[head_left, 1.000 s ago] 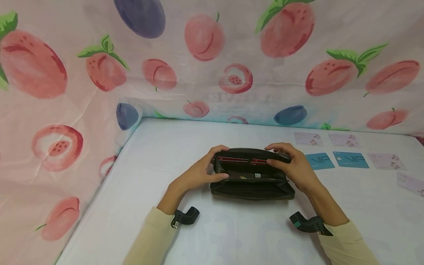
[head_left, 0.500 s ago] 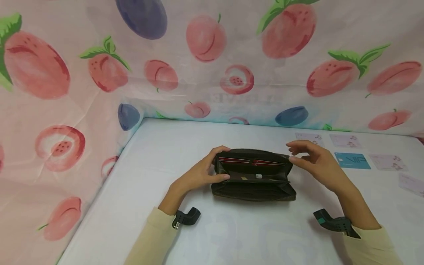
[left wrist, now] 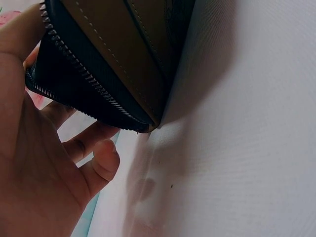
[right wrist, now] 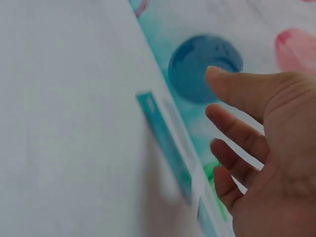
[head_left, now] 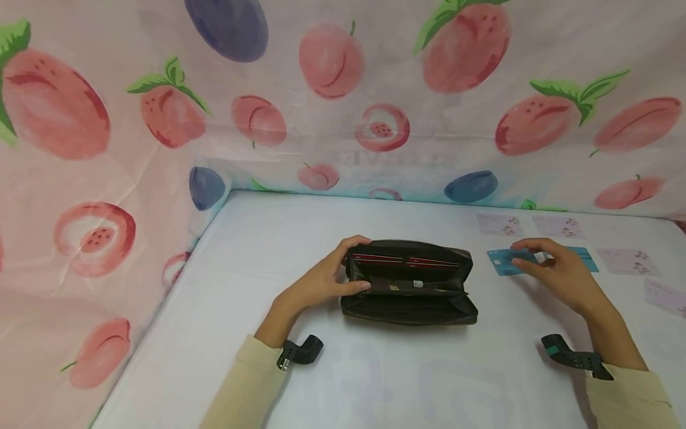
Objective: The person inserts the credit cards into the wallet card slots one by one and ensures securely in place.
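A dark zip-around wallet stands spread wide on the white table, with red-edged cards in its slots. My left hand grips its left end, thumb on the near side of the inner compartment. In the left wrist view the wallet's zipper teeth and brown stitched side show beside the fingers. Over to the right, my right hand hovers over a blue card, thumb and fingers apart. The right wrist view shows these fingers spread, with a blue card lying beyond them.
A second blue card is partly covered by the right hand. Pale pink cards lie around: two at the back, one at the right, another nearer the right edge. A fruit-print cloth rises behind the table.
My right hand has left the wallet's right end and moved right, over the blue cards. The left hand and the wallet have stayed in place.
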`<state>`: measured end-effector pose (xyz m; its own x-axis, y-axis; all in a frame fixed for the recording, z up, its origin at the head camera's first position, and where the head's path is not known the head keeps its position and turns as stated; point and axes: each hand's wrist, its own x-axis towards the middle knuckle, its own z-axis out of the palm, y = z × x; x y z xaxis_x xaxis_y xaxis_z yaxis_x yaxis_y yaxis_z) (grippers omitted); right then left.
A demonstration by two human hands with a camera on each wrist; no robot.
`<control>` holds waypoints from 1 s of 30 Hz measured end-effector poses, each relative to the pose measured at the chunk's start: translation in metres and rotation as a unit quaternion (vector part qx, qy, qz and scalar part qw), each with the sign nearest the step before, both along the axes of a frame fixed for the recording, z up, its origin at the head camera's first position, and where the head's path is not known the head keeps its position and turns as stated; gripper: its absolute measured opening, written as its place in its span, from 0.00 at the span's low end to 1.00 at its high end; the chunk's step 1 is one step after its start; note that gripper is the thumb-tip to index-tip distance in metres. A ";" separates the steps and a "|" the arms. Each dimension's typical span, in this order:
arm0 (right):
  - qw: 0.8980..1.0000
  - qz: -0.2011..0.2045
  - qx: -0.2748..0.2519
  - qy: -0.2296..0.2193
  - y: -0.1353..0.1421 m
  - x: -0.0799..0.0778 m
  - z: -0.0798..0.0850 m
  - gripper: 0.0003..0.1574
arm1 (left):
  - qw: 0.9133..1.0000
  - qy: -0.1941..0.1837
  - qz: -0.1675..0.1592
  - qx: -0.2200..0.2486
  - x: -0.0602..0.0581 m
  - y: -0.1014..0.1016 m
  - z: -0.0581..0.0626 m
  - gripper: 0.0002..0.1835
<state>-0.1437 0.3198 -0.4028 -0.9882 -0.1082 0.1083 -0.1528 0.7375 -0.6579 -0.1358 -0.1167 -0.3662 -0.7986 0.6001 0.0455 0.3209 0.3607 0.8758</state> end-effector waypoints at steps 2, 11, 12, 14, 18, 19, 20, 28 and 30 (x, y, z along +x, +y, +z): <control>1.000 -0.009 0.003 -0.013 0.007 -0.001 -0.005 0.26 | 1.000 -0.002 -0.002 0.004 0.000 0.000 0.000 0.37; 1.000 -0.016 0.023 -0.001 0.024 -0.005 -0.027 0.28 | 1.000 0.005 -0.005 0.011 -0.001 0.000 -0.001 0.37; 1.000 -0.015 0.026 0.003 0.025 -0.006 -0.028 0.28 | 1.000 0.006 -0.005 0.012 -0.001 0.000 -0.001 0.37; 1.000 -0.009 0.027 0.010 0.027 -0.007 -0.031 0.26 | 1.000 0.007 -0.005 0.012 -0.001 0.000 -0.001 0.37; 0.999 0.007 0.026 0.026 0.028 -0.008 -0.034 0.23 | 1.000 -0.002 -0.002 0.012 -0.001 0.000 -0.002 0.38; 0.999 0.009 0.026 0.026 0.029 -0.008 -0.035 0.24 | 1.000 -0.002 -0.002 0.011 -0.001 0.000 -0.002 0.38; 0.999 0.010 0.027 0.025 0.029 -0.008 -0.035 0.24 | 1.000 -0.003 -0.002 0.012 -0.001 0.000 -0.002 0.38; 0.999 0.009 0.038 0.008 0.029 -0.008 -0.033 0.27 | 1.000 0.010 -0.004 0.010 -0.001 0.000 -0.001 0.37; 0.999 0.011 0.038 0.007 0.028 -0.008 -0.032 0.28 | 1.000 0.012 -0.004 0.010 -0.001 0.000 -0.001 0.37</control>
<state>-0.1518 0.3479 -0.4350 -0.9840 -0.1380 0.1131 -0.1783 0.7818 -0.5974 -0.1370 -0.1165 -0.3667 -0.7926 0.6050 0.0759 0.3442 0.3412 0.8747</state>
